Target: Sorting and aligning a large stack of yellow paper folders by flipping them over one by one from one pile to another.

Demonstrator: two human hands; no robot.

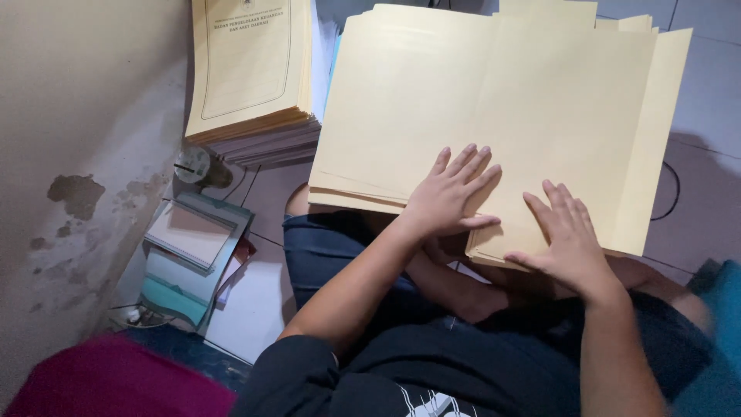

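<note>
Head view: cream folders [494,100] are being spread in a loose pile over the lap and floor [706,208], with no container involved. Both hands are being pressed flat on the pile's near edge, fingers spread, nothing grasped: left hand [448,197] at the middle, right hand [567,239] near the corner. A printed stack [247,77] is lying just beside.

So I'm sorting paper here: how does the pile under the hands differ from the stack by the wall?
The pile under the hands is blank, loosely fanned and rests partly on the person's lap; the stack by the wall has a printed heading and frame, squared edges, and sits higher. The left hand and right hand lie flat on the pile only. Both are cream-yellow sheets.
</note>
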